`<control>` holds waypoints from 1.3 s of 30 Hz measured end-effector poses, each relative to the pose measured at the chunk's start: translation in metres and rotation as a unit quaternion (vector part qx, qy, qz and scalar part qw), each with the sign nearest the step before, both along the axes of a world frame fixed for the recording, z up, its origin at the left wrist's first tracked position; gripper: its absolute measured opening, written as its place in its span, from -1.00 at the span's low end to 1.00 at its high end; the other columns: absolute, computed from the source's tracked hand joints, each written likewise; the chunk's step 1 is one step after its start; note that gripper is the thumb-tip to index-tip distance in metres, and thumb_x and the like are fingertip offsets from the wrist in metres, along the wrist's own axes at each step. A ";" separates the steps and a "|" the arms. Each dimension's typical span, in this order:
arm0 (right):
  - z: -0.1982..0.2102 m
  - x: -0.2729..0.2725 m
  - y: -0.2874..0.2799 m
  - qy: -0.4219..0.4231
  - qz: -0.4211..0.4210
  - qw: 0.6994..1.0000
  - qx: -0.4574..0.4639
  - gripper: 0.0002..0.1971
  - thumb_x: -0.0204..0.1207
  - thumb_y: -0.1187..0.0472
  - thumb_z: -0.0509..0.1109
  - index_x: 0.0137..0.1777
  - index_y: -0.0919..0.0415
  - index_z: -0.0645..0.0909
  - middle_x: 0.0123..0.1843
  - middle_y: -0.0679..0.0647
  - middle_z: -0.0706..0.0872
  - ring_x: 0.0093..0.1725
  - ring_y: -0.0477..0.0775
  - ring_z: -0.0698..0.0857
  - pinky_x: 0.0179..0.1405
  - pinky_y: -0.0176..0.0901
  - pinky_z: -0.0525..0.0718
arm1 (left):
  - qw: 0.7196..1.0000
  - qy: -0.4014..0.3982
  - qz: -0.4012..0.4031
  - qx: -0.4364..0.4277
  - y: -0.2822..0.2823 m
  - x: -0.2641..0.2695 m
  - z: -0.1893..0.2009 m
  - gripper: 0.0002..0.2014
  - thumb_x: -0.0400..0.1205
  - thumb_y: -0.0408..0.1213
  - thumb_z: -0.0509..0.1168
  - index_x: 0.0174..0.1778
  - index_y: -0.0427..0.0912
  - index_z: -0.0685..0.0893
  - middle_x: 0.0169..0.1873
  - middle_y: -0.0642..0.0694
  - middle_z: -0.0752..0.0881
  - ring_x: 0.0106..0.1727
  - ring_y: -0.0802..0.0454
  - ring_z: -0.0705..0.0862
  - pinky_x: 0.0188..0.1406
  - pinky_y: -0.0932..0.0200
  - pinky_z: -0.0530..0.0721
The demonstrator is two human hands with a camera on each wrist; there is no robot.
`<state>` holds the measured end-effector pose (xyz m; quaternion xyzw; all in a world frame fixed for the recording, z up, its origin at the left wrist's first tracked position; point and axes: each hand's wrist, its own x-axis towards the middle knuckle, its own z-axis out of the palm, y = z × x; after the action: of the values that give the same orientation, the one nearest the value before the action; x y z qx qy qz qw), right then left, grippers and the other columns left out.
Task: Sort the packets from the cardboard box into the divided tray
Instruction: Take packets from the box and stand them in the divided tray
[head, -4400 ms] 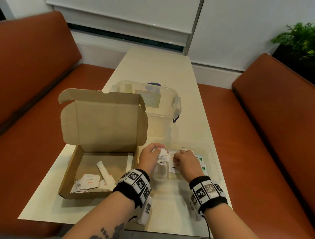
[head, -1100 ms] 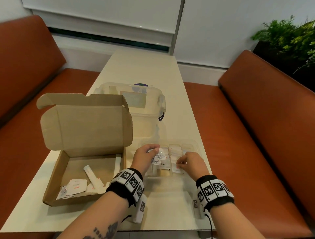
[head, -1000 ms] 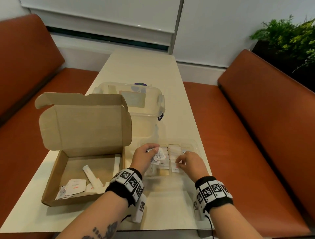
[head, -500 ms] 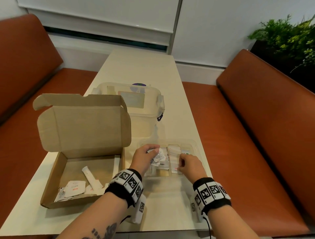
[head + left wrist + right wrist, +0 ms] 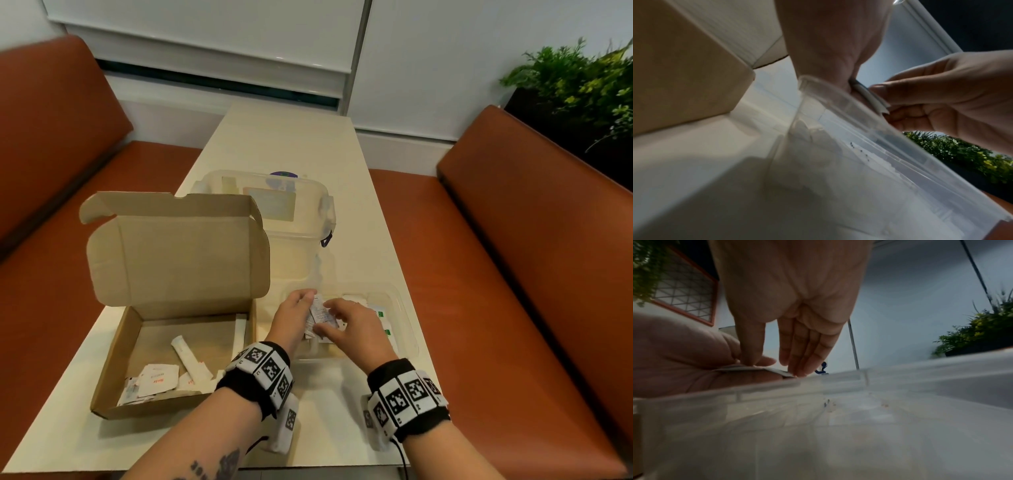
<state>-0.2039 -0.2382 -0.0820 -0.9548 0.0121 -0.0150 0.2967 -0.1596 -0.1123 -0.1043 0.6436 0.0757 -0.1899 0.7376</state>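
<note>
My left hand (image 5: 293,317) holds a small stack of white packets (image 5: 320,313) over the left part of the clear divided tray (image 5: 406,308). My right hand (image 5: 356,329) has reached across to the stack. In the left wrist view its thumb and fingers (image 5: 900,99) pinch the edge of a packet (image 5: 867,94) just above the tray rim (image 5: 859,120). The right wrist view shows the thumb (image 5: 752,345) on top of the packets (image 5: 756,369). Several sorted packets lie in the tray's compartments, partly hidden by my hands. The open cardboard box (image 5: 113,359) at the left holds more packets (image 5: 157,377) and a long sachet (image 5: 186,356).
A clear lidded plastic container (image 5: 274,212) stands behind the box's raised lid (image 5: 178,253). The narrow cream table (image 5: 281,144) runs away from me between two orange benches (image 5: 513,274). A green plant (image 5: 575,85) stands at the far right.
My right hand has moved left from the tray's middle compartment to the stack in my left hand and taken hold of a packet. The left hand has stayed where it was.
</note>
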 end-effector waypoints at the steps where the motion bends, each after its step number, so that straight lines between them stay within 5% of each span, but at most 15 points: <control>1: 0.000 0.001 0.001 0.003 -0.004 1.000 0.003 -0.52 0.40 -0.06 0.51 0.30 0.05 0.61 0.11 -0.05 0.73 0.05 -0.11 0.63 0.01 -0.38 0.49 | 1.000 0.012 0.002 -0.015 0.000 -0.001 0.001 -0.75 0.75 -0.21 0.11 0.24 -0.15 0.62 0.17 -0.29 0.68 0.20 -0.24 0.67 0.23 -0.19 0.64; 6: 0.001 0.002 0.006 -0.010 -0.019 1.000 0.016 -0.64 0.49 0.09 0.39 0.30 0.05 0.61 -0.01 0.01 0.77 -0.07 -0.08 0.67 -0.02 -0.30 0.59 | 0.994 0.072 0.008 -0.082 -0.002 -0.003 0.006 -0.76 0.70 -0.26 0.14 0.15 -0.20 0.66 -0.05 -0.24 0.71 -0.16 -0.07 0.70 -0.37 0.21 0.67; 11: -0.004 0.003 0.005 -0.030 -0.050 0.996 0.063 -0.73 0.57 0.27 0.26 0.22 0.07 0.62 -0.36 -0.03 0.68 -0.41 -0.15 0.58 -0.40 -0.46 0.49 | 0.999 -0.002 -0.029 0.041 -0.001 -0.004 0.001 -0.79 0.60 -0.42 0.30 0.04 -0.01 0.66 -0.03 -0.16 0.71 -0.14 -0.01 0.70 -0.36 0.26 0.66; 15: -0.002 0.003 -0.002 -0.022 -0.113 0.975 0.190 -0.74 0.60 0.33 0.26 0.22 0.12 0.64 -0.17 0.02 0.79 -0.28 -0.13 0.73 -0.21 -0.34 0.71 | 0.996 -0.031 -0.024 0.078 0.000 -0.003 0.000 -0.73 0.59 -0.43 0.33 0.16 -0.06 0.65 -0.05 -0.17 0.73 -0.23 -0.03 0.70 -0.35 0.22 0.67; 18: -0.001 0.000 -0.003 -0.012 -0.115 0.968 0.221 -0.78 0.60 0.33 0.28 0.18 0.12 0.63 -0.07 0.05 0.81 -0.21 -0.08 0.76 -0.13 -0.22 0.76 | 0.997 -0.029 -0.022 0.070 -0.004 -0.002 0.001 -0.73 0.60 -0.43 0.32 0.15 -0.02 0.60 -0.01 -0.20 0.74 -0.07 -0.21 0.76 -0.14 -0.04 0.77; 20: -0.002 -0.002 -0.004 -0.012 -0.114 0.969 0.217 -0.81 0.60 0.29 0.30 0.16 0.09 0.62 -0.08 0.05 0.81 -0.18 -0.08 0.77 -0.17 -0.32 0.73 | 0.997 -0.030 -0.029 0.063 -0.007 -0.003 0.003 -0.78 0.63 -0.35 0.33 0.18 -0.09 0.62 0.03 -0.22 0.74 0.01 -0.26 0.75 -0.02 -0.15 0.75; 23: -0.002 -0.004 -0.006 -0.014 -0.121 0.967 0.223 -0.84 0.60 0.29 0.31 0.12 0.09 0.62 -0.15 0.03 0.80 -0.20 -0.05 0.77 -0.25 -0.37 0.69 | 0.998 -0.027 -0.040 0.050 -0.009 -0.004 0.003 -0.66 0.56 -0.22 0.44 0.25 -0.14 0.63 0.06 -0.17 0.72 -0.05 -0.16 0.75 -0.10 -0.03 0.75; 26: 0.000 -0.005 -0.009 -0.013 -0.140 0.955 0.262 -0.87 0.58 0.33 0.32 0.01 0.09 0.60 -0.22 -0.01 0.79 -0.22 0.05 0.79 -0.15 -0.06 0.78 | 0.997 -0.036 -0.049 0.056 -0.010 -0.003 0.000 -0.61 0.50 -0.37 0.48 0.24 -0.16 0.63 0.07 -0.22 0.73 -0.05 -0.18 0.76 -0.11 -0.01 0.75; 29: 0.001 -0.006 -0.014 -0.026 -0.158 0.937 0.310 -0.90 0.58 0.29 0.35 -0.13 0.10 0.62 -0.24 0.05 0.80 -0.25 0.03 0.78 -0.13 -0.05 0.78 | 0.996 -0.045 -0.040 0.065 -0.010 -0.004 -0.003 -0.58 0.52 -0.48 0.41 0.21 0.02 0.59 0.11 -0.23 0.70 0.06 -0.19 0.73 0.05 -0.10 0.74; 32: 0.000 -0.006 -0.022 -0.066 -0.191 0.927 0.316 -0.90 0.53 0.25 0.41 -0.19 0.11 0.72 -0.27 -0.04 0.78 -0.24 -0.06 0.70 -0.17 -0.22 0.65 | 0.996 -0.063 -0.030 0.052 -0.013 -0.006 -0.001 -0.53 0.52 -0.57 0.36 0.16 0.11 0.56 0.08 -0.22 0.68 -0.01 -0.18 0.75 -0.03 -0.06 0.76; 36: 0.003 -0.004 -0.029 -0.068 -0.228 0.896 0.376 -0.93 0.44 0.29 0.50 -0.25 0.14 0.72 -0.38 -0.04 0.69 -0.34 -0.09 0.59 -0.30 -0.26 0.52 | 0.993 -0.081 -0.055 0.073 -0.018 -0.006 0.001 -0.80 0.55 -0.45 0.40 -0.15 -0.01 0.67 -0.02 -0.04 0.70 -0.21 0.01 0.74 -0.35 0.19 0.67; 39: 0.002 -0.003 -0.031 -0.062 -0.243 0.881 0.401 -0.94 0.41 0.32 0.52 -0.25 0.21 0.69 -0.41 -0.01 0.64 -0.38 -0.09 0.54 -0.33 -0.27 0.47 | 0.994 -0.063 -0.067 0.058 -0.024 -0.008 0.001 -0.93 0.57 -0.32 0.41 -0.11 -0.06 0.72 -0.11 -0.08 0.74 -0.22 0.07 0.70 -0.36 0.29 0.59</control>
<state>-0.2069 -0.2687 -0.0797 -0.7184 0.2299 -0.1393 0.6416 -0.1672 -0.1361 -0.1036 0.6994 -0.0034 -0.1933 0.6881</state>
